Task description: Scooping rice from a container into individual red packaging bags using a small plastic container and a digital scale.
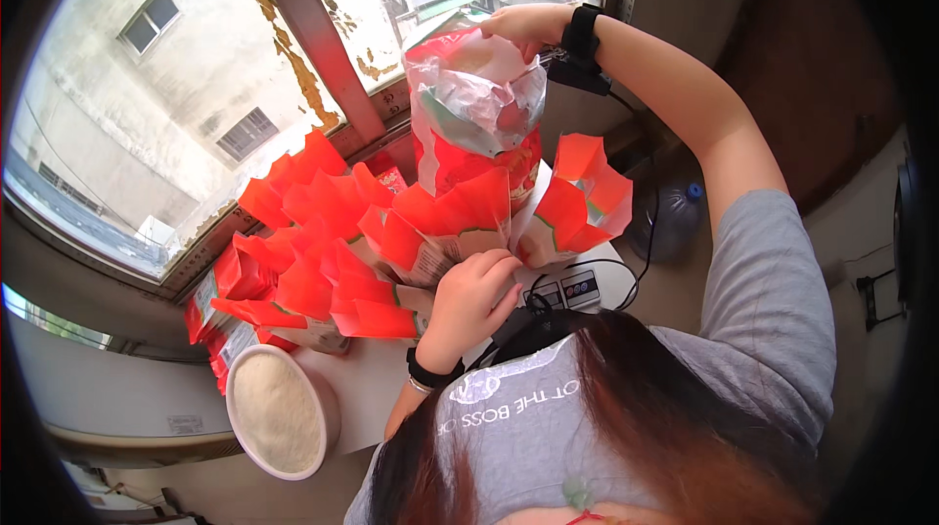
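Note:
My right hand (528, 26) grips the top rim of a large red and clear plastic sack (479, 119) at the back of the table, by the window. The sack's upper part is crumpled; its contents are hard to make out. Below it stand several red packing bags with their tops spread wide, among them a near middle bag (440, 231) and one at the right (577, 202). My left hand (474, 300) is at the front of the middle bag, fingers curled against its lower side. The fingertips are partly hidden against the bag.
A round white tub (284, 412) full of pale grain or powder stands at the table's front left. Flat red packets (210, 305) lie by the windowsill. A game controller (567, 290) and black cables lie right of my left hand. A large clear bottle (670, 222) stands beyond the table.

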The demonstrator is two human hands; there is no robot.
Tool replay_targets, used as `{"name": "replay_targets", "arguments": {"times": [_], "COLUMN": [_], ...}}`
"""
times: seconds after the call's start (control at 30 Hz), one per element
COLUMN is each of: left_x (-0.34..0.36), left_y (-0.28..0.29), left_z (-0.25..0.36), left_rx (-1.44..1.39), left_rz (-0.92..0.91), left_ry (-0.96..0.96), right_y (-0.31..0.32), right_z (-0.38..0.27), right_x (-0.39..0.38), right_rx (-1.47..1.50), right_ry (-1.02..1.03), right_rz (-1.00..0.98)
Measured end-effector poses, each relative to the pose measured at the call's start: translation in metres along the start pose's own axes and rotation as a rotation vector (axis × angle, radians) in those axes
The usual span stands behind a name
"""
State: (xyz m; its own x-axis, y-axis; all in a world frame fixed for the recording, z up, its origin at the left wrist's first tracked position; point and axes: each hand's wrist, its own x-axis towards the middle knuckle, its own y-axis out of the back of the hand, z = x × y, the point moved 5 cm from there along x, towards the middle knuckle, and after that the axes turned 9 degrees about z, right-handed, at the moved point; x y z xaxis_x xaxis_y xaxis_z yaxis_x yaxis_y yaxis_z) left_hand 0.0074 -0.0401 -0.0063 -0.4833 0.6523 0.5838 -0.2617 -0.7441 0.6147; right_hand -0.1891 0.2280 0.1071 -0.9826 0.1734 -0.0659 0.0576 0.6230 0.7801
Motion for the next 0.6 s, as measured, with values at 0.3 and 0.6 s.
{"name": "replay_targets", "arguments": {"times": [0.3, 0.6], "left_x": [0.003, 0.035], "left_y": [0.004, 0.000], "left_z": [0.021, 0.046], "left_rx": [0.039, 0.037], "left_rz": [0.024, 0.083], "left_ry": [-0.032, -0.105], "right_y": [0.027, 0.038], "right_z": [0.048, 0.068], "right_x": [-0.039, -0.109], "right_rx": [0.462, 0.751], "right_ry": [-0.178, -0.029], "right_rz": [0.098, 0.082]}}
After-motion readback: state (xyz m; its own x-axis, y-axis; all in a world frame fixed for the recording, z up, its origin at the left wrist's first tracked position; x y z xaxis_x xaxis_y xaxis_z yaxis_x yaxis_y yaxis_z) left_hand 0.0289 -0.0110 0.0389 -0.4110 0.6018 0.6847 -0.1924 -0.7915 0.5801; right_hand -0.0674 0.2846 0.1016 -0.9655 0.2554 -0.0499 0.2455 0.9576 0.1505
